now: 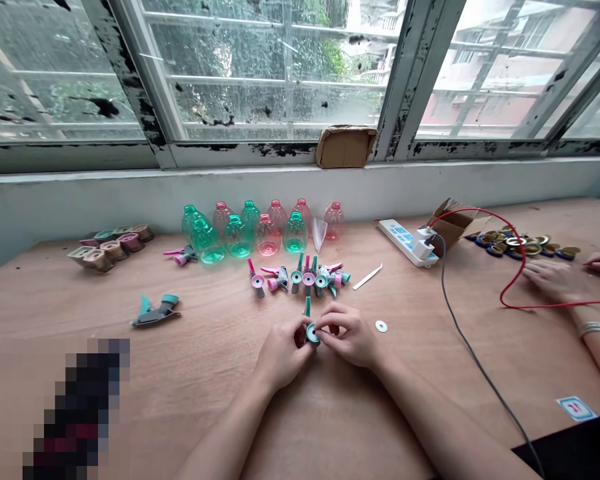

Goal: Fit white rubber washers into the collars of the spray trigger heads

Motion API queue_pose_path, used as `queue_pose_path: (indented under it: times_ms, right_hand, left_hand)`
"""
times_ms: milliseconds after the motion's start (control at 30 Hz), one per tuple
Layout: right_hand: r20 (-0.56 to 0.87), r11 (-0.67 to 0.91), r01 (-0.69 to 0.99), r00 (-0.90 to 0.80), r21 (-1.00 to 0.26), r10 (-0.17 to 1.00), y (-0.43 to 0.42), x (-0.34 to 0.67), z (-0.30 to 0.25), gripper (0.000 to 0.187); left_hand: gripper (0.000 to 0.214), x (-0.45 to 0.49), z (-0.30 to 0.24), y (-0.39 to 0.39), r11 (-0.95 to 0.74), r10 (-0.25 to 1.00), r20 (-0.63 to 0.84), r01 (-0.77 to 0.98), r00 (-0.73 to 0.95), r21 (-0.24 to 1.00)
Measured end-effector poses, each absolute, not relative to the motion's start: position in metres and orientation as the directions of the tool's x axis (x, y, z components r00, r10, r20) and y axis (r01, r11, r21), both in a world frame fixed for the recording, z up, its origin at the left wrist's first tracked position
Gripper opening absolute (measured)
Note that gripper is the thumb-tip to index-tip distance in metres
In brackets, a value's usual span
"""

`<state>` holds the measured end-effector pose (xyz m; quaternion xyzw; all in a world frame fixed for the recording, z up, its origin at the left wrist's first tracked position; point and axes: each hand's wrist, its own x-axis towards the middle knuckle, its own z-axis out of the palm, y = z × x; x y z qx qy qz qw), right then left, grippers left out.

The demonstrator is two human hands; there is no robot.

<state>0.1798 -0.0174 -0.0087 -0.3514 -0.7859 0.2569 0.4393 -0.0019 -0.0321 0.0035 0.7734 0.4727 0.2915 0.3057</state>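
Observation:
A trigger spray head (312, 333) with a teal cap and a teal lever is held upside down, its cap opening facing me. My left hand (286, 352) is closed around its left side. My right hand (349, 335) has its thumb and index finger pinched together at the cap's right edge; whether a small part is between them is hidden. A flat white washer (381, 326) lies just right of my right hand. Beyond my hands, several pink and teal spray heads (308, 280) stand in a cluster. White tweezers (368, 277) rest to the right of them.
Green and pink clear bottles (239, 237) line the wall. A grey-teal spray head (157, 311) lies left. Further off are a power strip (405, 241) with a grey cable (463, 327) and a red one (523, 260). Another person's hand (547, 279) is at the right.

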Motion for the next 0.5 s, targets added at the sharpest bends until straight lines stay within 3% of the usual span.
queue_pose_path:
  times_ms: [200, 500]
  right_hand:
    - [0.502, 0.671, 0.441, -0.446, -0.596, 0.741, -0.0144, 0.1854, -0.0086, 0.012]
    - [0.505, 0.706, 0.578, -0.501, -0.41, 0.703, -0.0166, 0.1857, -0.005, 0.011]
  left_hand:
    - [0.013, -0.0018, -0.0009, -0.032, -0.368, 0.921, 0.183, 0.62, 0.343, 0.693]
    - [0.016, -0.0005, -0.0007, -0.032, -0.373, 0.922, 0.176, 0.672, 0.343, 0.64]
